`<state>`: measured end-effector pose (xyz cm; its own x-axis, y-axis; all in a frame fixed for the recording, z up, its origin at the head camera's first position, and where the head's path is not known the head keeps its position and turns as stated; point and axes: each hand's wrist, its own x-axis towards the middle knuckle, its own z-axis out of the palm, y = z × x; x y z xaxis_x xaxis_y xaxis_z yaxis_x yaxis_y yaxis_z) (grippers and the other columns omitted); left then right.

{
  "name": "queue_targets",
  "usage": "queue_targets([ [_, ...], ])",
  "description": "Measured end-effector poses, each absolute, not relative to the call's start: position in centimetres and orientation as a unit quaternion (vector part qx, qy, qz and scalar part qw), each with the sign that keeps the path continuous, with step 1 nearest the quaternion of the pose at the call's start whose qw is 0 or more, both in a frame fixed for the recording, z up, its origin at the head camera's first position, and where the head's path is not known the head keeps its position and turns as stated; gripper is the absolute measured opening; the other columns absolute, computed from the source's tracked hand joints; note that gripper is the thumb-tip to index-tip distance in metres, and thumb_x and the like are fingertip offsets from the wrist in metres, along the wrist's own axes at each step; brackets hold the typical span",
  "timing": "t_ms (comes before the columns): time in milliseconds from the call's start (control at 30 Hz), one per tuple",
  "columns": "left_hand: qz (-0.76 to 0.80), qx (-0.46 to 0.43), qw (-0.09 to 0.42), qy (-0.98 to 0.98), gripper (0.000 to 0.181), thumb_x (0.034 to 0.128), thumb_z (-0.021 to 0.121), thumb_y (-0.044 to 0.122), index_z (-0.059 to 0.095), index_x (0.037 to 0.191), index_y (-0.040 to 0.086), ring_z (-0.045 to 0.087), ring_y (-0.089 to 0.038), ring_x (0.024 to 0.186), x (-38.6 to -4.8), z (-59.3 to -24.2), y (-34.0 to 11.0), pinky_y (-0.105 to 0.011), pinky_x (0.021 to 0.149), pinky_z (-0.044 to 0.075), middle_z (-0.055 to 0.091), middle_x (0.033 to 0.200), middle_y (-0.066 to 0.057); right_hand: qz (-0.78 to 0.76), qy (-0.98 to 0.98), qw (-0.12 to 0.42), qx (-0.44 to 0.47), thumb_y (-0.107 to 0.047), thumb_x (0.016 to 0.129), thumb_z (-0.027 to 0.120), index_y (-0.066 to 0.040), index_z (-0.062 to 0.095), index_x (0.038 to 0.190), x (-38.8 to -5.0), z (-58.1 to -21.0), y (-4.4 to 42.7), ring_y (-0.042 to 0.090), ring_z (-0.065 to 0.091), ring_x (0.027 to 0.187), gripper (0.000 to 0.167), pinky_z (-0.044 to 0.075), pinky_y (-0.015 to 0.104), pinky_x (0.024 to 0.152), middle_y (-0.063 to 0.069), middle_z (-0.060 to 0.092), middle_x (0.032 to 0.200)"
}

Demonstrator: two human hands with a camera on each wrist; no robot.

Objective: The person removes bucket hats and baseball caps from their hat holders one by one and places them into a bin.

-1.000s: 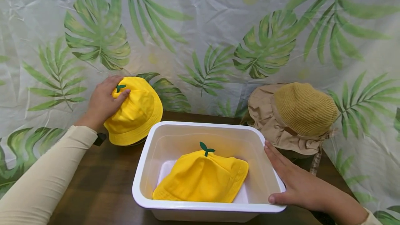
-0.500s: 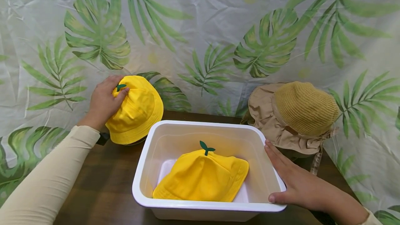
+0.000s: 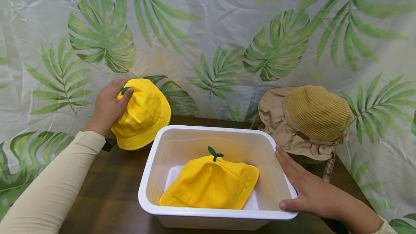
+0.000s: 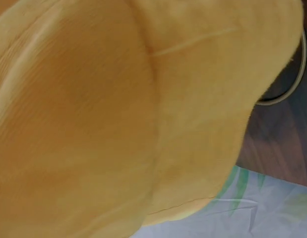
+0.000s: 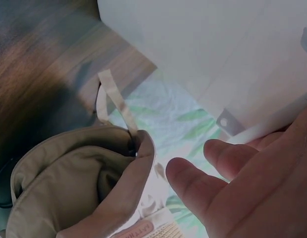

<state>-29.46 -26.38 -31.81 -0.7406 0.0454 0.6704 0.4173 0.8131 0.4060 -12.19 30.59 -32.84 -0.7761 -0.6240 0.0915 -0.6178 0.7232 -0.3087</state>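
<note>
At the left, my left hand (image 3: 110, 105) grips the crown of a yellow hat (image 3: 143, 115), the thumb near its green sprout; the fingertips are hidden behind the crown. The yellow cloth (image 4: 103, 114) fills most of the left wrist view. A second yellow hat (image 3: 211, 185) with a green sprout lies inside the white bin (image 3: 214, 214). My right hand (image 3: 312, 190) rests on the bin's right rim with its fingers extended. In the right wrist view, that hand (image 5: 262, 183) touches the white bin wall (image 5: 213, 44).
Right of the bin are a beige ruffled hat (image 3: 273, 113) and a mustard knitted hat (image 3: 318, 113) lying on it, with a strap (image 3: 328, 170) hanging down. Behind the brown table (image 3: 107, 190) hangs a leaf-print cloth (image 3: 221, 21).
My left hand and the yellow hat under it have shifted very slightly to the right, and the thumb now covers part of the sprout. My right hand has stayed on the rim.
</note>
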Motion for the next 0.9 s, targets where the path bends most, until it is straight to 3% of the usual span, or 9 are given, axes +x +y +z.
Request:
queue_targets([
  [133,-0.282,-0.124,0.349,-0.885,0.057,0.1042,0.046,0.044,0.055,0.139,0.000,0.043,-0.043,0.134,-29.5,-32.1,-26.3,-0.061,0.109,0.028,0.053,0.140,-0.024,-0.159,0.931,0.010,-0.330,-0.045,0.080,0.077,-0.012,0.001,0.161,-12.2,-32.9,30.6,-0.005,0.002,0.144,0.116,0.006,0.000,0.099,0.010,0.001,0.167],
  [433,-0.292,-0.100,0.351,-0.884,0.045,0.1025,0.053,0.025,0.055,0.139,-0.001,0.043,-0.041,0.134,-29.5,-32.0,-26.1,-0.057,0.112,0.028,0.053,0.140,-0.023,-0.166,0.926,0.007,-0.340,-0.047,0.080,0.077,-0.011,0.002,0.161,-12.2,-32.8,30.7,-0.005,0.002,0.144,0.116,0.007,0.000,0.101,0.010,0.000,0.166],
  [900,-0.306,-0.100,0.333,-0.886,0.043,0.1042,0.051,0.022,0.053,0.141,-0.001,0.043,-0.041,0.135,-28.8,-31.0,-25.5,-0.055,0.113,0.027,0.053,0.141,-0.023,-0.164,0.929,0.009,-0.333,-0.045,0.081,0.076,-0.012,0.002,0.161,-11.9,-32.6,30.6,-0.005,0.003,0.144,0.114,0.009,0.005,0.101,0.007,0.000,0.167],
])
